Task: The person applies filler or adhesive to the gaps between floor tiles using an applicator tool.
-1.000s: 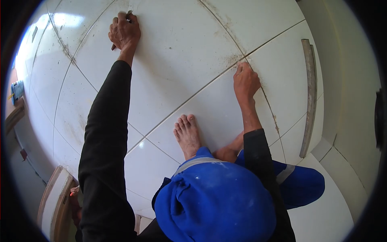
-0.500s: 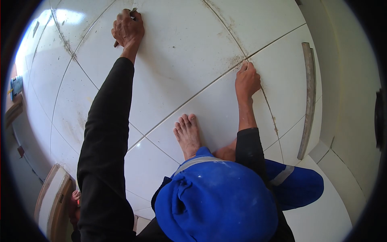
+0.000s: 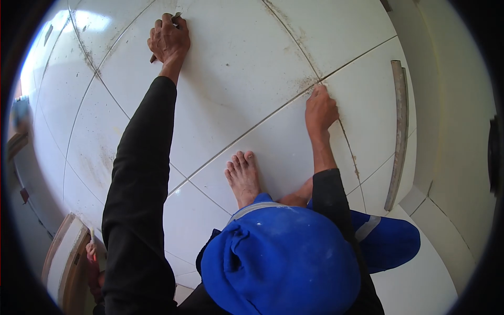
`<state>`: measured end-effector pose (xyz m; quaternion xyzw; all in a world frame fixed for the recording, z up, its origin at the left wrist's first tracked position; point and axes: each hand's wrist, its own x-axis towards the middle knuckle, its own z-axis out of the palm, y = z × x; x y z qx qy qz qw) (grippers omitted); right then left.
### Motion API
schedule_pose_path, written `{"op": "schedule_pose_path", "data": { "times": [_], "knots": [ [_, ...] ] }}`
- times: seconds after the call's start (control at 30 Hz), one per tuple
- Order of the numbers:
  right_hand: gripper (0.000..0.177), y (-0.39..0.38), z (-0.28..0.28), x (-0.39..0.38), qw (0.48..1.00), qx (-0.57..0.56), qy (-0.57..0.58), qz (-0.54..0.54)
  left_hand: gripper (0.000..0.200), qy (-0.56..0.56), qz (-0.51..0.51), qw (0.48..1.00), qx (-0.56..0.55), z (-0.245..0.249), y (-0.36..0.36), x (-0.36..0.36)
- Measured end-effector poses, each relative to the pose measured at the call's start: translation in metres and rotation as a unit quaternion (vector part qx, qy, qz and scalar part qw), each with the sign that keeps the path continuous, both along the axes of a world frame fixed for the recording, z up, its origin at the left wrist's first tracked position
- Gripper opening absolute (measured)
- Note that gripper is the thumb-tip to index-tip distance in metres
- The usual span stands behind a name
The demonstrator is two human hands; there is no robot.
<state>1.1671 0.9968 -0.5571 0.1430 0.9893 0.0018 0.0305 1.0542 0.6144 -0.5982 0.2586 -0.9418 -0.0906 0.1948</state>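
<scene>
My left hand (image 3: 169, 41) is closed around a short tool (image 3: 153, 58) at the upper left; a brown end sticks out below the fist, and a dark metal-looking end shows above the thumb. The fist rests close over a white floor tile (image 3: 220, 79). My right hand (image 3: 321, 109) is closed, fingertips right at the crossing of the tile joints (image 3: 321, 81), where brown dirt is scattered. Whatever its fingers pinch is too hidden to make out. My bare foot (image 3: 243, 178) and blue trouser knee (image 3: 283, 257) lie between the arms.
A long grey strip (image 3: 399, 136) lies on the tiles at right, near the wall (image 3: 457, 105). Another person's hand (image 3: 91, 251) with a pale stick shows beside a wood-edged door frame (image 3: 65, 257) at lower left. A blurred blue object (image 3: 21, 113) is at far left.
My right hand has shifted slightly down from the joint crossing, its fingers blurred. The left hand stays nearly in place with its tool. At lower left, the other person's hand has risen slightly.
</scene>
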Motion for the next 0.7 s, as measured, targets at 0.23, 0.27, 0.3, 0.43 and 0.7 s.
{"op": "schedule_pose_path", "data": {
  "times": [0.23, 0.27, 0.3, 0.43, 0.7],
  "knots": [
    [0.032, -0.002, 0.008, -0.002, 0.998, -0.040, -0.026, -0.029, 0.027, -0.004, -0.003, 1.000, 0.003, -0.002, 0.001, 0.008],
    [0.032, 0.003, 0.004, -0.009, 0.999, -0.043, -0.019, -0.028, 0.028, -0.002, -0.004, 1.000, 0.004, 0.001, 0.000, 0.001],
    [0.033, 0.014, -0.002, -0.009, 0.984, -0.169, 0.039, -0.032, 0.028, -0.012, -0.003, 1.000, 0.009, 0.002, 0.000, 0.000],
    [0.025, 0.051, -0.002, -0.007, 0.893, -0.429, 0.106, -0.085, 0.029, 0.007, -0.005, 1.000, 0.003, -0.001, 0.001, -0.001],
    [0.021, 0.035, 0.031, -0.024, 0.792, -0.587, 0.124, -0.114, 0.031, 0.011, 0.000, 1.000, -0.003, -0.002, 0.000, -0.001]
  ]
}}
